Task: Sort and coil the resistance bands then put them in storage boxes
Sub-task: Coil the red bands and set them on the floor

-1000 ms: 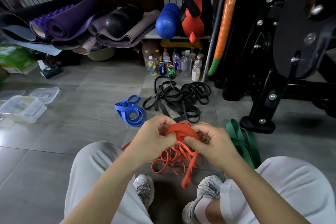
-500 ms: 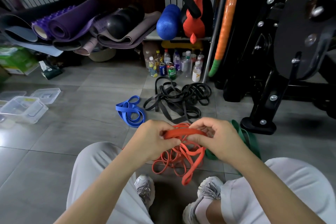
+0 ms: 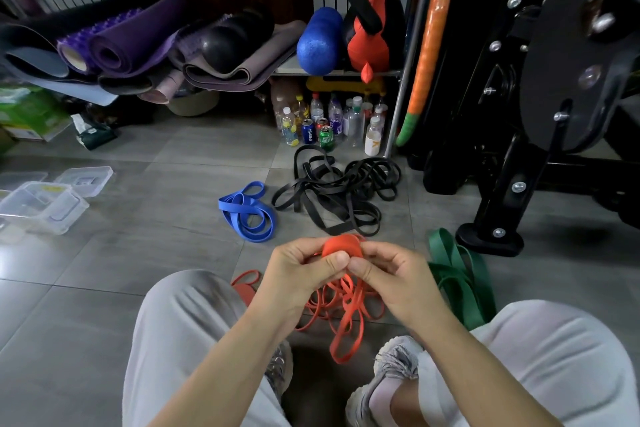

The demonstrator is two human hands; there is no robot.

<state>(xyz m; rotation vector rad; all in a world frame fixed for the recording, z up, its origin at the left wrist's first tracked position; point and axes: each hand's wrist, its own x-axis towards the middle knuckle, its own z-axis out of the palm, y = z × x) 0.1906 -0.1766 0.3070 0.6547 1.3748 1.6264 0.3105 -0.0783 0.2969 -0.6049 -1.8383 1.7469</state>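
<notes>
Matt rubbery orange band (image 3: 348,314); clear glossy plastic boxes (image 3: 41,206); smooth grey floor tiles (image 3: 145,253).

I pinch the orange band (image 3: 342,246), half coiled, loops trailing on the floor (image 3: 156,253). Blue band (image 3: 247,215), black bands (image 3: 339,198), green band (image 3: 457,274) lie loose nearby; clear storage boxes (image 3: 45,206) sit far left.

We take this for a home gym's storage corner. Rolled exercise mats (image 3: 138,42) lie stacked at the left, and a blue foam roller (image 3: 317,42) sits on a low shelf (image 3: 346,72). A black exercise machine (image 3: 568,80) stands on the grey tiled floor (image 3: 156,253). Black resistance bands (image 3: 332,198) lie tangled near drink bottles (image 3: 353,125).
</notes>
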